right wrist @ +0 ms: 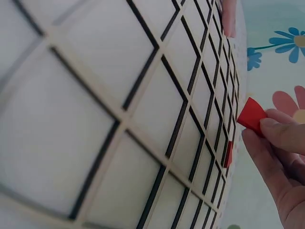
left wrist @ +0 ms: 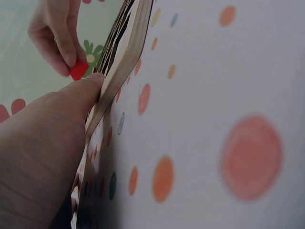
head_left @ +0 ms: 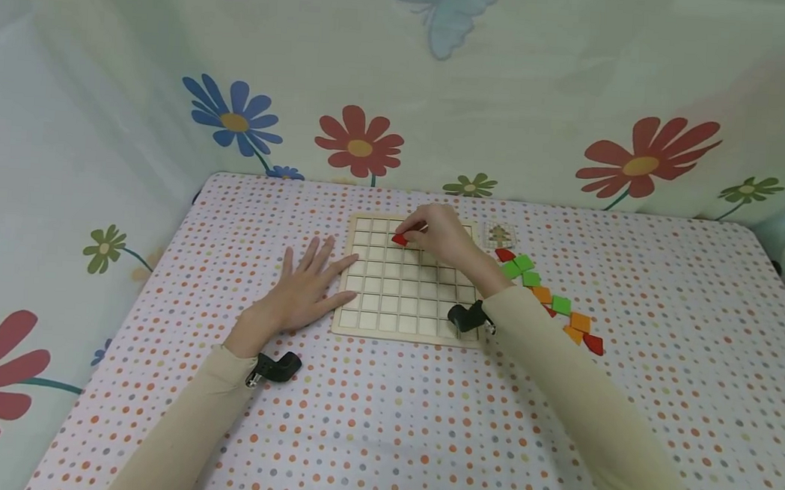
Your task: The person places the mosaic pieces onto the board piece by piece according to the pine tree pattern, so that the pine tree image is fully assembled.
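A wooden grid board [head_left: 363, 333] with pale square cells lies on the table. My right hand [head_left: 436, 233] is over the board's far part, thumb and fingers pinching a small red tile [right wrist: 252, 116] with one curved edge. In the right wrist view this tile is held up off the grid, while another red piece [right wrist: 228, 153] sits in a cell near the far edge. My left hand [head_left: 302, 292] lies with spread, straight fingers on the table at the board's left side. Its thumb [left wrist: 90, 88] rests on the frame's edge.
Right of the board, a loose row of red, green [head_left: 560, 305] and orange tiles [head_left: 580, 322] runs toward the front. A small pattern card [head_left: 499, 235] with a tree picture lies near the board's far right corner. A dotted cloth [head_left: 380, 439] covers the table; a flowered curtain hangs behind.
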`<state>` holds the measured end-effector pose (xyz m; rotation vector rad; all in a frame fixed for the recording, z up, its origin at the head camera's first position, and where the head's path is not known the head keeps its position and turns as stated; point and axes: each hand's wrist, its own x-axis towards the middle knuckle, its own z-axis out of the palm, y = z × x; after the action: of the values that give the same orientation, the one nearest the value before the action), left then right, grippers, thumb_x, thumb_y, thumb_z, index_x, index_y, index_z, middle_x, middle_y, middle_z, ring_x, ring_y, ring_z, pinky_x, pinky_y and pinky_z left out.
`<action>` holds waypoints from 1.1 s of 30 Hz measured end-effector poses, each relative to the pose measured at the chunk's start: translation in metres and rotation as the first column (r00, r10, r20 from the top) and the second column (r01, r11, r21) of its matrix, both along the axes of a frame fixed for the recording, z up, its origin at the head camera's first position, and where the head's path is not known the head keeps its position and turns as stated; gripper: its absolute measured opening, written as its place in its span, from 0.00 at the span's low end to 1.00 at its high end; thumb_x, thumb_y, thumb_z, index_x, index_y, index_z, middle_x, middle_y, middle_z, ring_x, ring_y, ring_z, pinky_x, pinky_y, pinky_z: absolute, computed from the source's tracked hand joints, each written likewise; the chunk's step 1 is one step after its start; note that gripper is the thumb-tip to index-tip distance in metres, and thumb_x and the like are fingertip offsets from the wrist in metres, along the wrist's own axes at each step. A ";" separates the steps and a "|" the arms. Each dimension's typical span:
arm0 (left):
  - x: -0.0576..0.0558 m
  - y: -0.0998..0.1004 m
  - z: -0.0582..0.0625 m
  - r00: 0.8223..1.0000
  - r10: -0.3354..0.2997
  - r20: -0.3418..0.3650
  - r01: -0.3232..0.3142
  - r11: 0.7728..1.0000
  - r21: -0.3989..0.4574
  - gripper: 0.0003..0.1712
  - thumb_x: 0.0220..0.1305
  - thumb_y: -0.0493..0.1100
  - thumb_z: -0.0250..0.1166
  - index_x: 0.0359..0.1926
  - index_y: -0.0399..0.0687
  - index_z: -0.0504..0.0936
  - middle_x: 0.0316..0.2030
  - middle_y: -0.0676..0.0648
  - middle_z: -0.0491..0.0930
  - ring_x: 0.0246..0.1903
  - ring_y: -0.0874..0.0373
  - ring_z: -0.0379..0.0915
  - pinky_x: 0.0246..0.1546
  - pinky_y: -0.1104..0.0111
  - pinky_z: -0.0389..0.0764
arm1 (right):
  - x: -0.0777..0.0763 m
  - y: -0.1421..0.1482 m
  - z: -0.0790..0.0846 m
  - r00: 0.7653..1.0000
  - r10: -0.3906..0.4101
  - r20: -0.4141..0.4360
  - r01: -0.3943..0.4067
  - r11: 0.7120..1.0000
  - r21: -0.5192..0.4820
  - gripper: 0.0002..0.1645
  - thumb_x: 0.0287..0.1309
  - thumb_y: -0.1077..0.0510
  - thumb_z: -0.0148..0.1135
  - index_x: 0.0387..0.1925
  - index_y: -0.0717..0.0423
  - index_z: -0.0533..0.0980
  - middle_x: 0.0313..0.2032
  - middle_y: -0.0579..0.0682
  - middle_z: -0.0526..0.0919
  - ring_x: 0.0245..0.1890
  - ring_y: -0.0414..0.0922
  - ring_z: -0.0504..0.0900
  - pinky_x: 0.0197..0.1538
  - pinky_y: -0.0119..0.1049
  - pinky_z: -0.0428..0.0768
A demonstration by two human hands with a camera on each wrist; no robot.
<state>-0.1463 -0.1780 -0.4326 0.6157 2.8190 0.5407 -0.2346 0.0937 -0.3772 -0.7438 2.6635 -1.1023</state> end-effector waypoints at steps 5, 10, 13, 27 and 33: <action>0.000 0.001 -0.001 1.000 -0.001 0.002 0.001 1.000 -0.007 0.42 0.79 0.66 0.53 0.85 0.62 0.52 0.84 0.39 0.31 0.82 0.40 0.20 0.73 0.32 0.23 | -0.010 -0.013 -0.004 1.000 0.017 -0.002 -0.017 0.997 0.081 0.08 0.68 0.71 0.65 0.44 0.67 0.88 0.46 0.63 0.88 0.49 0.57 0.85 0.65 0.52 0.77; -0.002 0.003 -0.002 1.000 -0.002 0.004 0.002 1.000 -0.016 0.42 0.79 0.66 0.52 0.85 0.63 0.51 0.84 0.40 0.30 0.82 0.41 0.19 0.73 0.32 0.23 | -0.012 -0.012 -0.005 0.998 0.057 -0.025 -0.054 0.993 0.110 0.09 0.68 0.73 0.63 0.43 0.69 0.88 0.46 0.64 0.87 0.50 0.58 0.85 0.52 0.47 0.84; -0.002 0.003 -0.002 1.000 0.003 0.014 -0.003 1.000 -0.018 0.42 0.79 0.67 0.51 0.85 0.64 0.50 0.84 0.40 0.30 0.82 0.41 0.18 0.73 0.33 0.22 | -0.013 -0.012 -0.005 0.994 0.094 -0.059 -0.085 0.987 0.139 0.09 0.67 0.74 0.63 0.43 0.69 0.88 0.46 0.64 0.88 0.50 0.58 0.85 0.52 0.47 0.85; -0.004 0.000 0.001 1.000 0.010 0.018 -0.010 1.000 -0.019 0.42 0.80 0.66 0.51 0.85 0.62 0.50 0.84 0.40 0.29 0.81 0.41 0.18 0.73 0.33 0.22 | -0.014 -0.024 -0.004 0.975 0.187 -0.119 -0.152 0.955 0.254 0.09 0.67 0.74 0.65 0.44 0.70 0.88 0.44 0.63 0.88 0.49 0.57 0.87 0.53 0.43 0.86; -0.002 0.001 0.001 1.000 0.010 0.020 -0.010 1.000 -0.021 0.41 0.79 0.66 0.51 0.85 0.62 0.51 0.84 0.39 0.30 0.82 0.41 0.19 0.73 0.33 0.22 | -0.013 -0.027 -0.002 0.971 0.206 -0.119 -0.159 0.934 0.321 0.11 0.69 0.74 0.61 0.45 0.69 0.88 0.45 0.63 0.88 0.50 0.57 0.86 0.55 0.42 0.85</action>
<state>-0.1485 -0.1775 -0.4314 0.5892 2.8064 0.5161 -0.2476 0.0665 -0.3796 -1.0194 2.7257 -0.5834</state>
